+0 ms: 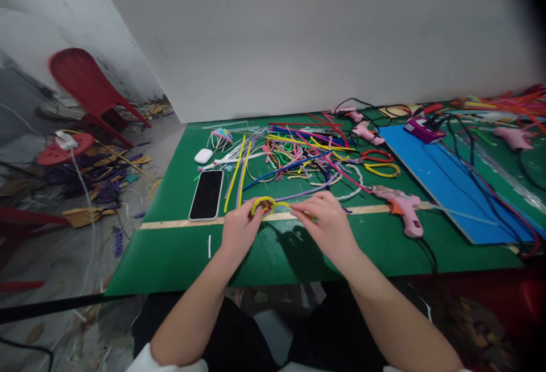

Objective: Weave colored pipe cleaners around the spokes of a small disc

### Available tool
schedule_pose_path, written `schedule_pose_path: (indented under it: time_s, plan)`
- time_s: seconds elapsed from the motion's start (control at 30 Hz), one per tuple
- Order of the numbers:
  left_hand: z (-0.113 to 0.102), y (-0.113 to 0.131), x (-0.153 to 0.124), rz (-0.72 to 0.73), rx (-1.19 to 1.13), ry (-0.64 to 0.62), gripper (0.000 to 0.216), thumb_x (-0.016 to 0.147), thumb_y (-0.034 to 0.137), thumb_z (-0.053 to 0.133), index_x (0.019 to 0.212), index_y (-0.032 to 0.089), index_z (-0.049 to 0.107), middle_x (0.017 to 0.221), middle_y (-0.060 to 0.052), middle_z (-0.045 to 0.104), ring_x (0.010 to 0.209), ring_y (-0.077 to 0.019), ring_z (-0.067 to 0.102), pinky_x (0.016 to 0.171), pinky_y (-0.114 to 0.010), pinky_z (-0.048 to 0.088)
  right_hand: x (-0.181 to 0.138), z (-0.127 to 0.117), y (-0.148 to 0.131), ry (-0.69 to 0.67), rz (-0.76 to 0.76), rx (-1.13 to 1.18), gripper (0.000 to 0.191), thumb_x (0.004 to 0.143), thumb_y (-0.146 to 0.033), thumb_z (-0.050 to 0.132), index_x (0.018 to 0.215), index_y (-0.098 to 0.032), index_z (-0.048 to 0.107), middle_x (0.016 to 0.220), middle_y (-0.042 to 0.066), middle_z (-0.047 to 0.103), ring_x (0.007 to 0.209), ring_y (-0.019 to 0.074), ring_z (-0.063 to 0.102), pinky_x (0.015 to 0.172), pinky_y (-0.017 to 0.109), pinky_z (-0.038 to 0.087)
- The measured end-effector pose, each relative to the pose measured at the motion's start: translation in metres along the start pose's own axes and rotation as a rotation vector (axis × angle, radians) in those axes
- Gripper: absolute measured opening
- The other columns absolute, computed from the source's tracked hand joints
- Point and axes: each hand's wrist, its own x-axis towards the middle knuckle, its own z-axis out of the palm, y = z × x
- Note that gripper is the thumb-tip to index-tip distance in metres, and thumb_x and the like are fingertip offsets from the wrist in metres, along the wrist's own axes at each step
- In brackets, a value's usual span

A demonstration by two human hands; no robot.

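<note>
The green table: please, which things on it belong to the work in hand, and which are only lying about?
Belonging, as I judge:
- yellow-edged coil, in the left hand
- yellow strip, running to the right hand
- loose pipe cleaners, likely
- nearest pink glue gun, perhaps

Apparently just lying about:
- phone
- small white case

Hands (239,227) (327,221) near each other, fingers (305,210) pinched, bare forearms (191,309) converging

No text is legible; the pale mark (410,127) on the purple box (427,133) may be lettering.
</note>
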Motion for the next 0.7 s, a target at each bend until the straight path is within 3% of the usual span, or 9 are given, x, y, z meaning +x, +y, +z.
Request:
schedule_pose_path:
  time_s: [0.23,0.4,0.57,0.7]
  plan:
    - [-0.005,-0.004,0.002,-0.103,-0.179,0.067,0.031,0.08,0.039,0.051,0.095,0.018,0.067,0.075,0.0,0.066,0.058,-0.0106,0.052,0.056,-0.021,0.04,-0.017,0.019,-0.015,-0.039,-0.101,0.051,0.015,0.084,-0.018,0.055,0.088,-0.017,0.069,0.079,0.004,0.069,0.072,0.0173,0.048,0.066,0.03,0.043]
    - [-0.006,-0.008,0.007,-0.208,-0.577,0.054,0.031,0.072,0.039,0.062,0.091,0.014,0.066,0.078,-0.002,0.066,0.066,-0.0136,0.059,0.061,-0.023,0.049,-0.009,0.009,-0.006,-0.049,-0.048,0.012,0.015,0.084,-0.019,0.055,0.087,-0.018,0.07,0.075,0.004,0.069,0.073,0.0189,0.05,0.067,0.032,0.043]
    - [-0.01,-0.006,0.007,-0.221,-0.912,-0.15,0.028,0.067,0.033,0.069,0.086,0.013,0.066,0.074,-0.003,0.067,0.06,-0.0134,0.059,0.055,-0.024,0.05,-0.002,-0.003,0.01,-0.104,0.065,0.082,0.011,0.08,-0.016,0.059,0.082,-0.019,0.069,0.076,0.004,0.069,0.076,0.0186,0.055,0.069,0.031,0.045]
    - [-0.017,-0.002,0.003,-0.171,-0.836,-0.366,0.023,0.069,0.032,0.068,0.085,0.014,0.068,0.077,-0.003,0.067,0.067,-0.0136,0.06,0.062,-0.023,0.049,0.003,-0.008,0.023,-0.056,0.135,0.096,0.009,0.082,-0.021,0.058,0.079,-0.02,0.066,0.079,0.003,0.068,0.081,0.0193,0.056,0.073,0.033,0.045]
